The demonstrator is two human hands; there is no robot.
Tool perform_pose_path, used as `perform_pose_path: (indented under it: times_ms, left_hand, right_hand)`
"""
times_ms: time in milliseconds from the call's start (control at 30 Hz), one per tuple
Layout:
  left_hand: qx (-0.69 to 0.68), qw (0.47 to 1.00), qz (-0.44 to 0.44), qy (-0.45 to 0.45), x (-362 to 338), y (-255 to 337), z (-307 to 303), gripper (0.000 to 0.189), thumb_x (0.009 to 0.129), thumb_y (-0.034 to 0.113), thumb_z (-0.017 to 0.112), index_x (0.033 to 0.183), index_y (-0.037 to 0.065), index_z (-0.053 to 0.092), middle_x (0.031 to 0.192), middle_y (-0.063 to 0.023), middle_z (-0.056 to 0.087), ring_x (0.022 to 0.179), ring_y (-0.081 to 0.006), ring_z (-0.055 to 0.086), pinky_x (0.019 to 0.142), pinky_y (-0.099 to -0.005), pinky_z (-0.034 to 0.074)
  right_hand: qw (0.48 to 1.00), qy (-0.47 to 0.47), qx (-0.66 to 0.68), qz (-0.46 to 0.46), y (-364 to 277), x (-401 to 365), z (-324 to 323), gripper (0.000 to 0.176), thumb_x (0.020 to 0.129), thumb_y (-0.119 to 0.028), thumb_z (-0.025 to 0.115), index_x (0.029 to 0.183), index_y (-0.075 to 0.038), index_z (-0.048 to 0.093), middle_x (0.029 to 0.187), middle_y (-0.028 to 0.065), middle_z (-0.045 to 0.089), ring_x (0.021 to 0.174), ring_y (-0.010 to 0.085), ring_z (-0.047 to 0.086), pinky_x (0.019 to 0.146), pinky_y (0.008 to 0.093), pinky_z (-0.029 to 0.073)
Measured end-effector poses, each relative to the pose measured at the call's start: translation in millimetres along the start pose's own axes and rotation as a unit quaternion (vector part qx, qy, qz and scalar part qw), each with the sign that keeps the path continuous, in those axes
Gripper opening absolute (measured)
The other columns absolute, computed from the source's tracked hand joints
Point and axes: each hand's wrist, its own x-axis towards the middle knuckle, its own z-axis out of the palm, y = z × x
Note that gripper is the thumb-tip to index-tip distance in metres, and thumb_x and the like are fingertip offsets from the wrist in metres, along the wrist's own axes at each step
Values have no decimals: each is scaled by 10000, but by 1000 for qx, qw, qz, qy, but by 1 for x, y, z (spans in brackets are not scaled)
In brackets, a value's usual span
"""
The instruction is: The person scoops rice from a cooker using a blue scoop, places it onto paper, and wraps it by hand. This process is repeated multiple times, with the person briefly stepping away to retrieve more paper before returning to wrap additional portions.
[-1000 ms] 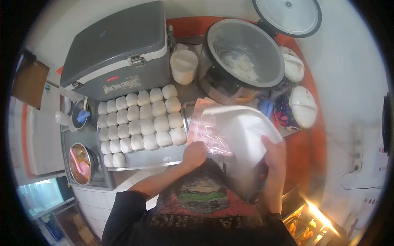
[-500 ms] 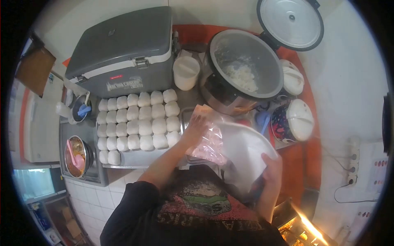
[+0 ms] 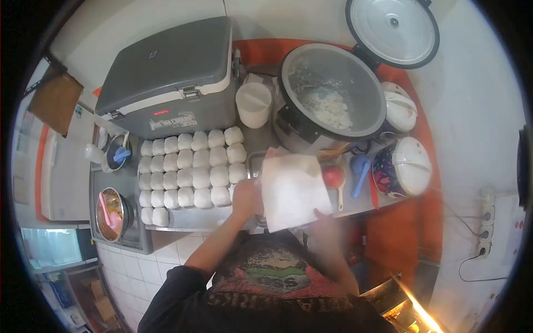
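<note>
A white sheet of paper (image 3: 294, 191) lies across the front of me, over a tray at the counter's edge. My left hand (image 3: 247, 200) is at its left side, beside the rows of white wrapped bundles (image 3: 192, 176); its fingers are partly hidden by the sheet and clear plastic. My right hand (image 3: 323, 222) is blurred at the sheet's lower right corner, thumb on top and fingers underneath. Only a pinkish edge of the patterned sheet (image 3: 273, 151) shows behind the white one. Past the paper stands the open rice cooker (image 3: 333, 91) with white rice inside.
A grey cooler (image 3: 166, 83) and a white canister (image 3: 254, 104) stand at the back. To the right are a red ladle (image 3: 333, 177), a blue scoop (image 3: 361, 166) and a patterned pot (image 3: 402, 166). At the left is a food bowl (image 3: 112, 213) with a pink spoon.
The white sheet has swung left and now lies flatter over the patterned sheet and plastic. My right hand has moved left and down with it. My left hand has shifted slightly left and down.
</note>
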Motion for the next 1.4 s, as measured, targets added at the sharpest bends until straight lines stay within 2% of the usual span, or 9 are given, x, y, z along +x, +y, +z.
perform_pose_path:
  times_ms: [100,300,500,700,800,933,1000,1200,1400]
  left_hand:
    - [-66,992,-13,107,-16,-30,10,144,767,-9,535,879,4,623,876,-192,644,843,-405,580,765,-507,443]
    - [-16,984,-30,175,-20,-62,-21,251,810,36,547,1037,-5,647,951,-189,648,894,-387,579,811,-499,447]
    - [189,931,-163,265,7,-153,-67,269,803,83,654,1063,16,677,947,-177,662,947,-379,594,846,-500,456]
    - [12,970,-110,217,5,-212,-52,170,835,135,649,919,12,732,879,-187,680,828,-370,629,766,-444,497]
    - [-107,984,-91,112,15,-158,-72,190,828,130,682,962,4,729,906,-175,706,804,-328,665,754,-397,511]
    - [-414,853,-79,-308,7,-48,-69,154,832,89,706,962,11,733,901,-74,730,813,-144,661,759,-292,516]
    - [-410,847,13,-338,-2,-5,-54,131,828,62,704,950,21,732,886,-58,720,819,-147,650,766,-295,513]
    - [-189,890,352,-219,-9,54,-4,230,779,55,697,1007,65,727,1024,-114,627,944,-282,601,805,-381,505]
    - [-265,881,238,-310,-6,99,24,321,848,-37,627,1160,24,669,1071,-131,561,914,-264,606,848,-337,525]
  right_hand:
    - [974,17,226,21,82,16,13,445,925,-10,590,1326,90,426,1242,177,566,1100,295,601,909,423,528]
    - [957,92,198,190,31,32,28,553,873,-144,684,1282,121,423,1166,251,572,973,329,646,765,410,567]
    - [938,334,-72,51,15,32,3,431,803,-80,659,1208,43,577,1086,151,599,1000,272,580,914,370,463]
    - [947,317,39,24,12,21,6,385,808,-15,609,1189,26,586,1041,109,602,941,213,594,844,341,486]
    - [962,269,-37,-20,-38,6,31,361,827,-20,588,1187,8,589,1061,105,614,927,201,608,825,332,501]
    - [951,-29,309,-12,-128,-24,80,419,992,-204,542,1337,29,501,1239,144,611,1035,237,626,910,373,524]
    - [901,-131,404,89,-138,-31,95,465,990,-171,579,1372,72,472,1307,169,580,1099,242,614,930,369,534]
    - [899,84,421,83,-114,-59,94,304,936,-44,595,1186,129,593,1172,176,643,1014,211,647,887,323,557]
    - [831,436,336,79,-53,-92,-13,191,831,-6,666,1015,12,714,969,94,711,873,151,659,714,277,508]
